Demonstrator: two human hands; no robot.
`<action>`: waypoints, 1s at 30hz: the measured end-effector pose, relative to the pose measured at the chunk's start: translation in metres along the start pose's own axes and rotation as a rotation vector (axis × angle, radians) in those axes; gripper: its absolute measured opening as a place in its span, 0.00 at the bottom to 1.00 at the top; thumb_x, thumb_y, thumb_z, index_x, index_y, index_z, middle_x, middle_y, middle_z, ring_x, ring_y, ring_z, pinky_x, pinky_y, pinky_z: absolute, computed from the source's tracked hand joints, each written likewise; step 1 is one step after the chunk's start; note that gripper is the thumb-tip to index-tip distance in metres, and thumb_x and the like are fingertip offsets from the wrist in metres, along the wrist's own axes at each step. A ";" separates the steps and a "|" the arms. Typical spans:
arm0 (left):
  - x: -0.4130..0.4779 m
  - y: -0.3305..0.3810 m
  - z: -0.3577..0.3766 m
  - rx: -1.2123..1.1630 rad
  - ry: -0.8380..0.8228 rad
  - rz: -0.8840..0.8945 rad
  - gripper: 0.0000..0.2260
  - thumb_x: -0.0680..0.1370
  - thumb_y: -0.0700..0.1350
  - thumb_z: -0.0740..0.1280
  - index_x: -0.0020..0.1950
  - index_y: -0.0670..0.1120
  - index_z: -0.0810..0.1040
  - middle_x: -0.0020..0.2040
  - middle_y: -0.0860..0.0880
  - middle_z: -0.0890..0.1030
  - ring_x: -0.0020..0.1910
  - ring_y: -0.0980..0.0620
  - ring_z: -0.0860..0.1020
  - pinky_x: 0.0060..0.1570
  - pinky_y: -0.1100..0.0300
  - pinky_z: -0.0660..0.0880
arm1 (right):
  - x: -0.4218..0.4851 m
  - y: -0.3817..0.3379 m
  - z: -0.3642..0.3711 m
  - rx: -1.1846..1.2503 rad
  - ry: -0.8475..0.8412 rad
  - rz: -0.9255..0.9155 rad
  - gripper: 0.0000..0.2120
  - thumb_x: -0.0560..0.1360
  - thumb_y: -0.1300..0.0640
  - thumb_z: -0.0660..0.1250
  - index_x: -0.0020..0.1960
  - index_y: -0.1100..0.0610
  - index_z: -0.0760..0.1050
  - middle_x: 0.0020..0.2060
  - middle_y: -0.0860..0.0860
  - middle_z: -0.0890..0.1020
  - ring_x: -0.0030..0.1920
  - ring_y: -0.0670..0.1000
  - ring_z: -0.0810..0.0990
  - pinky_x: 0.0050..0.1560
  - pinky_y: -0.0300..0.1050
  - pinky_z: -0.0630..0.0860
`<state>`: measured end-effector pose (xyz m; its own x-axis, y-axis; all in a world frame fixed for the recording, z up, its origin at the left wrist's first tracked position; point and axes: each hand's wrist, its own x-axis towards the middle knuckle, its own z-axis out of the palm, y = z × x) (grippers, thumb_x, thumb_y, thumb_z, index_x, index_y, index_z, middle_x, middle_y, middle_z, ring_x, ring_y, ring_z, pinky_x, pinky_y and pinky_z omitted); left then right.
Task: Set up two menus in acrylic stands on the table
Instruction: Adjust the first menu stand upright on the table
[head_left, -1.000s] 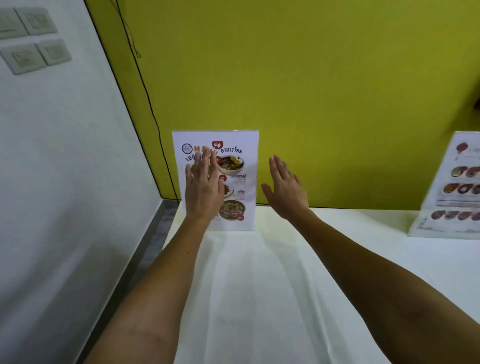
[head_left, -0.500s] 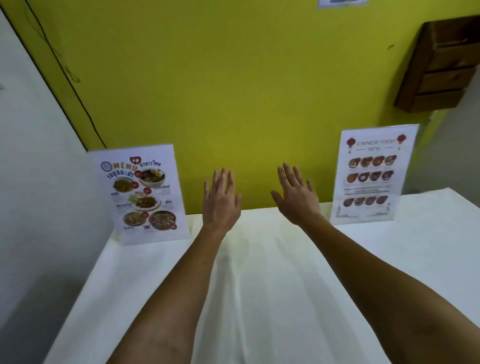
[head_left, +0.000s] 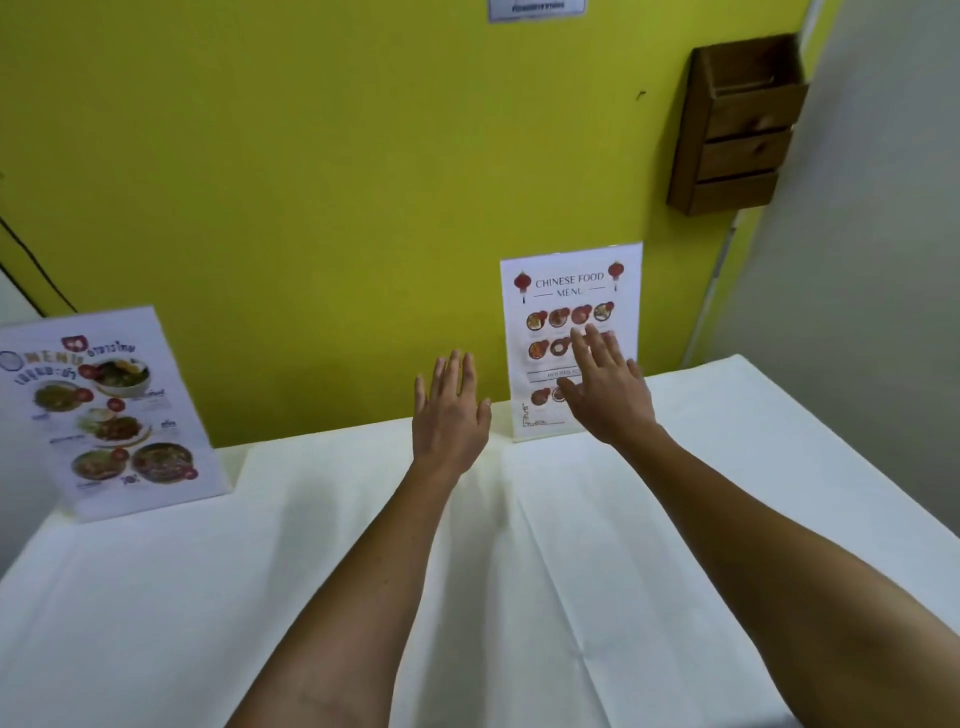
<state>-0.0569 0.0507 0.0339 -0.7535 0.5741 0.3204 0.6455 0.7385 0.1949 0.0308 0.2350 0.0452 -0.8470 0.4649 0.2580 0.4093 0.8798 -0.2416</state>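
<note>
Two menus stand upright in clear acrylic stands on a white-clothed table (head_left: 519, 571), both against the yellow wall. The Thai food menu (head_left: 111, 410) is at the far left. The Chinese food menu (head_left: 569, 291) is right of centre. My right hand (head_left: 605, 392) is raised in front of the lower half of the Chinese menu, fingers spread, holding nothing; whether it touches the stand I cannot tell. My left hand (head_left: 449, 410) hovers open above the table just left of that menu, apart from it.
A brown wooden wall box (head_left: 737, 124) hangs on the yellow wall above and right of the Chinese menu. A white wall closes the right side. A black cable (head_left: 31, 260) runs down the wall at the left. A small sign (head_left: 535, 8) sits at the top edge.
The view has swung right, away from the Thai menu. Both hands left that menu and moved right; my right hand now sits in front of the Chinese menu.
</note>
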 end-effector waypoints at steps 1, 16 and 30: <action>0.002 0.008 0.003 -0.004 -0.003 0.002 0.27 0.82 0.50 0.53 0.77 0.44 0.49 0.79 0.46 0.52 0.78 0.46 0.49 0.75 0.44 0.47 | 0.001 0.009 -0.002 0.004 0.006 0.011 0.32 0.79 0.46 0.55 0.78 0.52 0.46 0.78 0.52 0.51 0.78 0.55 0.47 0.73 0.59 0.55; 0.073 0.042 0.056 -0.110 0.065 0.107 0.36 0.75 0.49 0.68 0.77 0.45 0.52 0.78 0.41 0.54 0.75 0.40 0.57 0.70 0.45 0.64 | 0.050 0.084 0.004 0.059 0.037 0.114 0.42 0.75 0.52 0.66 0.77 0.51 0.41 0.78 0.56 0.50 0.74 0.61 0.58 0.62 0.61 0.71; 0.104 0.044 0.103 -0.291 0.178 0.028 0.41 0.69 0.45 0.76 0.76 0.43 0.58 0.74 0.35 0.61 0.69 0.39 0.71 0.56 0.53 0.78 | 0.099 0.114 0.046 0.301 0.017 0.035 0.49 0.73 0.57 0.70 0.76 0.43 0.35 0.67 0.64 0.66 0.57 0.66 0.74 0.48 0.57 0.77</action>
<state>-0.1199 0.1795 -0.0190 -0.7182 0.5031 0.4807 0.6932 0.5770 0.4319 -0.0223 0.3769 -0.0001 -0.8274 0.4980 0.2598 0.3166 0.7955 -0.5166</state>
